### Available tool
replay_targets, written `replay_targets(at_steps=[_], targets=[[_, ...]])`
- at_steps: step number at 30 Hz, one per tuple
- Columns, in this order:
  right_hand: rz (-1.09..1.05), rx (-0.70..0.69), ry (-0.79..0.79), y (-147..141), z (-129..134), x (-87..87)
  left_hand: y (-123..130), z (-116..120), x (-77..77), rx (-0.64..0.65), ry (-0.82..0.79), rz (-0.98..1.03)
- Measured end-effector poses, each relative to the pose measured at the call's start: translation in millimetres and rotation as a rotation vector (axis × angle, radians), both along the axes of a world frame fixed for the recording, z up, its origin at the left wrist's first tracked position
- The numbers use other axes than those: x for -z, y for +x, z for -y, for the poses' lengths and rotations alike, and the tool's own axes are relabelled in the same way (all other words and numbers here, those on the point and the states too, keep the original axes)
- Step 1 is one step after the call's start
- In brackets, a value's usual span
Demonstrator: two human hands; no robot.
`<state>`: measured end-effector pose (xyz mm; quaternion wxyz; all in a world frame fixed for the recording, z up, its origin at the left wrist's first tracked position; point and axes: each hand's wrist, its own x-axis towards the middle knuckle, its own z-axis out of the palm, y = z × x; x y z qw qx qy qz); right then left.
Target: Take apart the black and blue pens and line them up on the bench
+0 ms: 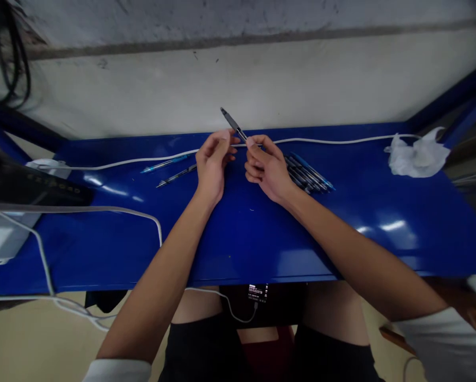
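Above the blue tabletop, my right hand [267,167] pinches a dark pen [232,121] between thumb and fingers near its lower end. The pen tilts up and to the left, its grey grip section uppermost. Close beside it is my left hand [216,162], closed, with thumb and curled fingers drawn together; whether something small is in them is hidden. Left of that hand lie a blue pen [164,164] and a dark clear-barrelled pen [177,175]. Several more pens [309,174] lie bunched on the table just right of my right hand, partly hidden by it.
A white cable [321,141] runs along the back of the blue table [254,239] by the wall. Crumpled white plastic [419,155] lies at the right. Black and white boxes [7,239] and more cables sit at the left. A lit phone [257,293] rests below the front edge.
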<state>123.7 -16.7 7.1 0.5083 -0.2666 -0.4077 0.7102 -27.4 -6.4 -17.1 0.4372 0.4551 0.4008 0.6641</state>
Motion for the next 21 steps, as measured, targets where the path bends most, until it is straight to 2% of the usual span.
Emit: replay_targets(at_steps=[5,9,11,13,16,17,20,21], targets=[[-0.14,-0.021,-0.089,13.8,-10.3,-10.3,-7.2,33.0,-15.1,-0.16,0.015,0.015],[-0.219,-0.004,-0.147,17.7,-14.9,-16.1,-34.0,85.5,-29.6,-0.325,0.119,-0.102],[-0.262,0.0,-0.171,16.3,-15.8,-15.2,-56.3,116.5,-34.3,-0.503,0.181,-0.208],[-0.305,-0.009,-0.189,14.0,-16.4,-11.9,-83.4,145.4,-38.1,-0.662,0.203,-0.398],[-0.348,-0.052,-0.224,11.5,-17.2,-6.8,-130.4,176.4,-45.0,-0.831,0.201,-0.611],[-0.358,-0.063,-0.236,11.6,-17.3,-6.1,-146.8,182.3,-47.8,-0.892,0.217,-0.649],[-0.403,-0.095,-0.252,16.1,-17.1,-8.2,-191.3,186.3,-57.0,-0.952,0.206,-0.782],[-0.422,-0.111,-0.254,19.0,-17.0,-9.6,-202.7,183.8,-59.6,-0.919,0.18,-0.829]])
